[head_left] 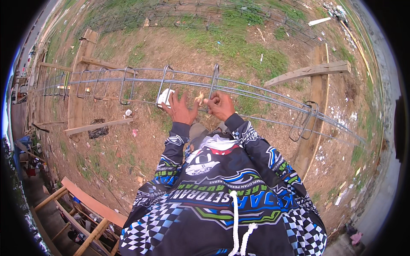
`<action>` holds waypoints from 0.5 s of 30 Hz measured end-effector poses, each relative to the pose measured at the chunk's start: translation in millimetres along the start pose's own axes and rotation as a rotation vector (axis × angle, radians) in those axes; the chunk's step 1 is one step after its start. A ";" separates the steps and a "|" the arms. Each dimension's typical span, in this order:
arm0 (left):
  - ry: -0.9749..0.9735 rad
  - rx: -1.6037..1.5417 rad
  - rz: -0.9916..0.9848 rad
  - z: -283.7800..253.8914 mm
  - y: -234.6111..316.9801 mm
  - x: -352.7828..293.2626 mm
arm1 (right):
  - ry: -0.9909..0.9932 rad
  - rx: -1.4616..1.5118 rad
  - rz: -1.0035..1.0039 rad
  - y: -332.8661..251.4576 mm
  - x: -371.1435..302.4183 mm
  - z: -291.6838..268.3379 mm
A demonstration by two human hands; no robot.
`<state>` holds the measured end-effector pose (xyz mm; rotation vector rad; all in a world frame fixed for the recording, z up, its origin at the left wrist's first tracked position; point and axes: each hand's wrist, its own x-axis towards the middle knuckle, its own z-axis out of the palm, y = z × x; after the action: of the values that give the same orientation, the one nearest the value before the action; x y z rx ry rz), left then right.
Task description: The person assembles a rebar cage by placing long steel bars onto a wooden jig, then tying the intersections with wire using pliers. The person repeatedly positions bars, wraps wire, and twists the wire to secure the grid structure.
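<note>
A long cage of steel reinforcing bars [188, 82] runs across in front of me, with bent wire stirrups [124, 87] hung along it. My left hand [180, 110] is at the lower bar with its fingers spread, beside a white object [165, 98] whose kind is unclear. My right hand [221, 106] has curled fingers pinched together at the lower end of an upright stirrup [213, 81]. Whatever lies in that pinch is too small to make out. Between the hands shows a small pale object [199, 98].
Wooden supports stand under the cage at left [81, 64] and right [318, 81]. Loose stirrups [304, 121] hang at the right end. More rebar cages [205, 17] lie on the grass beyond. A dark wire bundle [98, 128] lies near a plank [100, 126]. Timber framing [96, 232] is at lower left.
</note>
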<state>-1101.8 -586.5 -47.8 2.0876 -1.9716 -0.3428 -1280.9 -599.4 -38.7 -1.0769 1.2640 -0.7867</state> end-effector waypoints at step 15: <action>-0.154 -0.420 0.548 22.0 1.2 80.9 | 0.025 0.142 0.038 -0.7 -2.5 0.6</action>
<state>-1105.7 -667.7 -68.1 1.2446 -2.2166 -0.7380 -1280.7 -597.3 -37.3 -0.9285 1.2269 -0.8505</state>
